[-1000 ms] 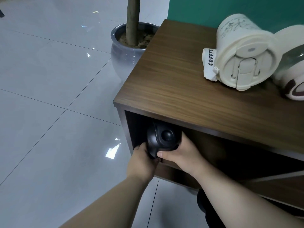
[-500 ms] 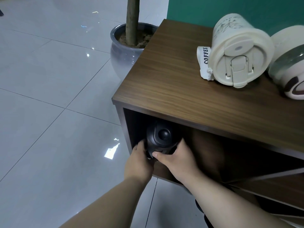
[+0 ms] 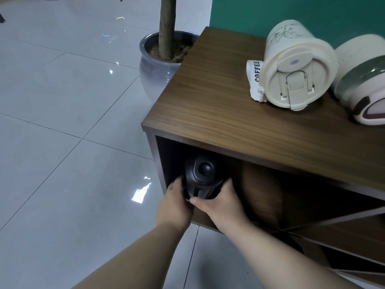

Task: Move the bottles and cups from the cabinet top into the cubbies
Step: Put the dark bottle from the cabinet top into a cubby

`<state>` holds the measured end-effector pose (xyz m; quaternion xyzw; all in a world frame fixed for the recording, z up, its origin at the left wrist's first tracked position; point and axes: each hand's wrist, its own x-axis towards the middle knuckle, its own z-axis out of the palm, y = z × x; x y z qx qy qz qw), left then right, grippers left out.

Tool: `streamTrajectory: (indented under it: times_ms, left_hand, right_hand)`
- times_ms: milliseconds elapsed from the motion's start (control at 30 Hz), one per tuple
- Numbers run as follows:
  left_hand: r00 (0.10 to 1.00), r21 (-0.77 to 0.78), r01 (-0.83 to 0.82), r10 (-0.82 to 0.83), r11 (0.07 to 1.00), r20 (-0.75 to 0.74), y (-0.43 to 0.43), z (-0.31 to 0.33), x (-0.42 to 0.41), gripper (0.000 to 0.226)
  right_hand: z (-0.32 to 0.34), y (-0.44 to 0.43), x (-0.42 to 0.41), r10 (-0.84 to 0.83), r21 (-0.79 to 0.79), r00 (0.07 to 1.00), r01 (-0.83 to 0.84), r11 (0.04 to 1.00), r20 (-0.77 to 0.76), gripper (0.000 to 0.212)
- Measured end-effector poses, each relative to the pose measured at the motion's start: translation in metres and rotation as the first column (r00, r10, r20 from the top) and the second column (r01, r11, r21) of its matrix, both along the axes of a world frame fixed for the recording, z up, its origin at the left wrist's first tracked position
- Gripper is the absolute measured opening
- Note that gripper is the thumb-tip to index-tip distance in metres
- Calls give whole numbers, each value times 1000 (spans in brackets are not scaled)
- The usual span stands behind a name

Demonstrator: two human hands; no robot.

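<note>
A black bottle (image 3: 203, 176) stands in the left cubby (image 3: 166, 163) of the brown wooden cabinet (image 3: 218, 105), its round lid facing me. My left hand (image 3: 174, 203) grips its left side and my right hand (image 3: 220, 202) grips its right side and front. On the cabinet top a cream cup (image 3: 295, 65) with a flip lid and a white "COFFEE" strap stands at the right. A white bottle (image 3: 362, 80) with a grey band and a dark mark stands beside it, cut off by the frame's right edge.
A grey glazed plant pot (image 3: 154, 67) with a tree trunk stands on the tiled floor just left of the cabinet. A green wall rises behind the cabinet. Diagonal shelf boards (image 3: 333, 217) cross the cabinet's right part.
Both hands have pushed the black bottle a little deeper into the left cubby. The view has shifted slightly; the cups on top have not moved.
</note>
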<state>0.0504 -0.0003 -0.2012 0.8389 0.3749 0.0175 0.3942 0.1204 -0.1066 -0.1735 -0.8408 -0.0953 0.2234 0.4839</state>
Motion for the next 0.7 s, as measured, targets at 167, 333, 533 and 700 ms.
streamTrajectory:
  times_ms: [167, 333, 533, 700]
  left_hand:
    - [1000, -92, -14, 15, 996, 8, -1, 19, -6, 54]
    - [987, -70, 46, -56, 997, -152, -2, 51, -29, 20]
    - [1000, -49, -17, 17, 999, 8, -19, 134, -48, 18]
    - [954, -168, -16, 65, 986, 292, -54, 193, -81, 12]
  right_hand:
    - [1, -15, -5, 87, -244, 993, -104, 964, -79, 103]
    - [35, -39, -20, 155, -225, 975, -189, 956, -162, 101]
    - [107, -83, -48, 72, -121, 987, -55, 991, 146, 46]
    - [190, -105, -63, -91, 59, 885, 71, 996, 457, 30]
